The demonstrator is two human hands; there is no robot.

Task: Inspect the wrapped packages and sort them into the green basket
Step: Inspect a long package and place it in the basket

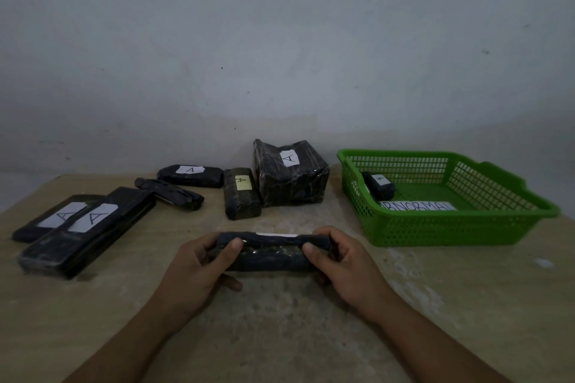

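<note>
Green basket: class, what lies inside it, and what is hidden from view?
Inside the green basket lie one small wrapped package and a paper sign reading ABNORMAL. Its near wall covers the sign's lower edge and the floor behind it.

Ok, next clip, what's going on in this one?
A person grips a long black package by its ends, left hand on one, right hand on the other, turning an edge up to look at it. One small package lies in the green basket beside a paper sign reading ABNORMAL. Six more sit on the table, the largest block nearest the basket.
</note>
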